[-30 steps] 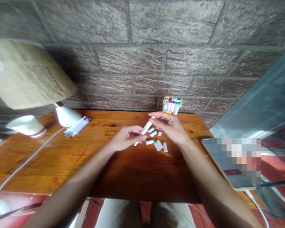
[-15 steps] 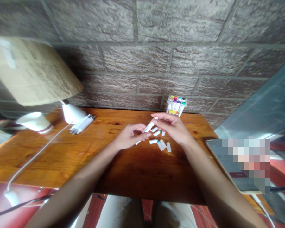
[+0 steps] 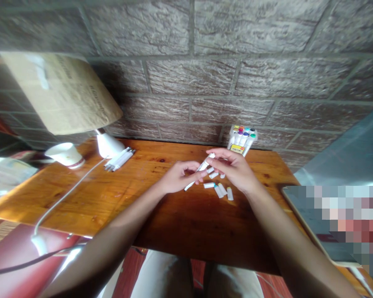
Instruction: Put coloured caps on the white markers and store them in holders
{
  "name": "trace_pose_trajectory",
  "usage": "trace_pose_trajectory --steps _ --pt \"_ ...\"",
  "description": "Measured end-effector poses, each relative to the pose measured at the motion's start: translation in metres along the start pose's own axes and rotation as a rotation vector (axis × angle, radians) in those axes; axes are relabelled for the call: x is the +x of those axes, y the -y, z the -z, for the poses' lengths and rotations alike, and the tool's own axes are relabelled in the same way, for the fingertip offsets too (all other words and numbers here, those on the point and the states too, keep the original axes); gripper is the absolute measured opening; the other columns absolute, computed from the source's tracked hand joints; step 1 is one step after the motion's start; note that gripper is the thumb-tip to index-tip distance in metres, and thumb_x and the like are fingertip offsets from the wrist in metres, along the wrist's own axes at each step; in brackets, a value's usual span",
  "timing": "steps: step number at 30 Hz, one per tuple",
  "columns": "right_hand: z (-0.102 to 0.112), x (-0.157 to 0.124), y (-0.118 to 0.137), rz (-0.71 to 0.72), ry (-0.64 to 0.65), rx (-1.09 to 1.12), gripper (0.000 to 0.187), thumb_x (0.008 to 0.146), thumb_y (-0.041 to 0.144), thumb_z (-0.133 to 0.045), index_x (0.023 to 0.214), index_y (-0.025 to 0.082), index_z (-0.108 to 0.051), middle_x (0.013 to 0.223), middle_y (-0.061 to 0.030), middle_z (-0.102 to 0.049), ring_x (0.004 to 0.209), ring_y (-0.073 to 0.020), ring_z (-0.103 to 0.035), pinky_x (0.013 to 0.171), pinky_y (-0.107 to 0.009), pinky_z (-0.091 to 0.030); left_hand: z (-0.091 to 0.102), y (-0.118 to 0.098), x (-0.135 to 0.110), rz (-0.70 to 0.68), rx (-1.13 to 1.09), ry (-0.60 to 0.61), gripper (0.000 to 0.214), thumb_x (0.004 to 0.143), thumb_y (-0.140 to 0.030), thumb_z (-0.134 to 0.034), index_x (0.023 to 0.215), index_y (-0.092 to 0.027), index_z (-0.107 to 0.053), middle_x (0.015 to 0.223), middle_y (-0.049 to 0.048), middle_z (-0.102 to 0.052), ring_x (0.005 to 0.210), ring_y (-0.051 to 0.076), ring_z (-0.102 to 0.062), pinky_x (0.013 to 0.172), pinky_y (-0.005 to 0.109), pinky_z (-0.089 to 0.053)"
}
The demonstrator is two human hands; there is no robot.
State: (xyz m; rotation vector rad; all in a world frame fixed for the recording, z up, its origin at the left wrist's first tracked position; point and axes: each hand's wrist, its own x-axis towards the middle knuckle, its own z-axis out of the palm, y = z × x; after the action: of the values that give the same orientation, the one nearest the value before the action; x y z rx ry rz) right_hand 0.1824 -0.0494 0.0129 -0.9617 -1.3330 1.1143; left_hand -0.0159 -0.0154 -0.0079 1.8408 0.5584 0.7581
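Observation:
A white marker [image 3: 204, 164] slants between my two hands above the wooden table. Its lower left part is gripped by the fingers of my left hand [image 3: 182, 177]. At the upper end, the thumb and fingers of my right hand [image 3: 233, 167] close around it. Just below my right hand lie several loose marker caps [image 3: 219, 190], whitish with teal or yellow ends; some are partly hidden by that hand. Behind it stands a clear case of markers [image 3: 242, 140] with many-coloured tops and a yellow label.
To the left, a bundle of white marker bodies [image 3: 119, 159] lies by the lamp [image 3: 107, 142]. A paper cup [image 3: 65, 155] stands near the lamp's cable [image 3: 68, 192]. A tablet [image 3: 311, 223], partly pixelated, rests on the right. The brick wall [image 3: 211, 78] rises behind the table [image 3: 174, 223].
The whole scene has shifted to the right in view as the head turned slightly left. Both hands keep nearly the same grip on the marker.

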Motion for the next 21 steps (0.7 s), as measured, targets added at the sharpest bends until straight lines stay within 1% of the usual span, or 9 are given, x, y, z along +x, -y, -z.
trace_pose_trajectory --steps 5,8,9,10,12,14,17,21 --pt "-0.0011 0.0001 -0.0017 -0.017 -0.003 -0.025 0.036 0.070 0.038 -0.085 0.099 0.020 -0.074 0.081 -0.0007 -0.074 0.057 -0.0095 -0.059 0.051 -0.023 -0.044 0.0015 -0.0056 -0.0001 0.011 0.054 0.019 0.040 0.091 -0.051 -0.061 0.085 -0.012 -0.068 0.065 0.0005 -0.062 0.057 0.009 -0.052 0.056 0.021 -0.041" --pt "-0.0022 -0.0003 -0.0029 -0.020 0.012 -0.019 0.037 0.070 0.040 -0.084 0.099 0.020 -0.074 0.078 -0.0005 -0.074 0.058 -0.0102 -0.061 0.052 -0.023 -0.045 0.0027 -0.0059 -0.0005 0.042 0.054 0.063 0.046 0.092 -0.055 -0.057 0.076 -0.012 -0.065 0.065 0.0008 -0.061 0.055 0.008 -0.048 0.052 0.021 -0.038" --pt "-0.0027 -0.0005 -0.0033 -0.021 0.020 -0.017 0.037 0.070 0.040 -0.084 0.099 0.020 -0.073 0.077 -0.0004 -0.074 0.059 -0.0108 -0.062 0.052 -0.023 -0.045 0.0031 -0.0051 -0.0006 0.063 0.043 0.070 0.048 0.093 -0.056 -0.055 0.076 -0.012 -0.065 0.065 0.0011 -0.061 0.054 0.008 -0.048 0.051 0.021 -0.038" --pt "-0.0031 -0.0007 -0.0036 -0.021 0.026 -0.014 0.037 0.071 0.041 -0.084 0.099 0.020 -0.073 0.076 -0.0004 -0.073 0.061 -0.0114 -0.063 0.053 -0.023 -0.045 0.0035 -0.0042 -0.0007 0.087 0.025 0.073 0.050 0.094 -0.057 -0.052 0.078 -0.012 -0.066 0.066 0.0014 -0.061 0.054 0.009 -0.049 0.051 0.021 -0.038" --pt "-0.0036 -0.0009 -0.0042 -0.024 0.030 -0.011 0.038 0.070 0.041 -0.084 0.100 0.020 -0.073 0.075 -0.0003 -0.073 0.063 -0.0123 -0.064 0.053 -0.023 -0.045 0.0044 -0.0025 -0.0007 0.129 -0.029 0.071 0.052 0.095 -0.059 -0.048 0.091 -0.012 -0.069 0.067 0.0025 -0.064 0.056 0.011 -0.053 0.053 0.022 -0.042" --pt "-0.0036 -0.0010 -0.0046 -0.028 0.025 -0.008 0.039 0.070 0.041 -0.084 0.100 0.019 -0.073 0.073 0.0000 -0.073 0.062 -0.0120 -0.063 0.051 -0.023 -0.044 0.0053 -0.0025 -0.0004 0.140 -0.080 0.069 0.053 0.095 -0.059 -0.049 0.099 -0.011 -0.070 0.069 0.0038 -0.066 0.061 0.013 -0.057 0.057 0.023 -0.045" --pt "-0.0029 -0.0009 -0.0046 -0.033 0.019 -0.002 0.039 0.072 0.041 -0.083 0.102 0.019 -0.073 0.072 0.0005 -0.072 0.058 -0.0106 -0.061 0.050 -0.023 -0.043 0.0062 -0.0059 -0.0001 0.126 -0.105 0.064 0.050 0.093 -0.057 -0.054 0.100 -0.011 -0.070 0.072 0.0040 -0.066 0.066 0.014 -0.059 0.060 0.023 -0.045" --pt "-0.0020 -0.0007 -0.0036 -0.048 0.009 -0.004 0.039 0.073 0.042 -0.082 0.104 0.019 -0.075 0.074 -0.0006 -0.074 0.057 -0.0096 -0.059 0.051 -0.022 -0.043 0.0056 -0.0107 -0.0006 0.136 -0.081 0.041 0.042 0.093 -0.053 -0.057 0.096 -0.012 -0.069 0.074 0.0031 -0.067 0.065 0.012 -0.058 0.058 0.021 -0.043"
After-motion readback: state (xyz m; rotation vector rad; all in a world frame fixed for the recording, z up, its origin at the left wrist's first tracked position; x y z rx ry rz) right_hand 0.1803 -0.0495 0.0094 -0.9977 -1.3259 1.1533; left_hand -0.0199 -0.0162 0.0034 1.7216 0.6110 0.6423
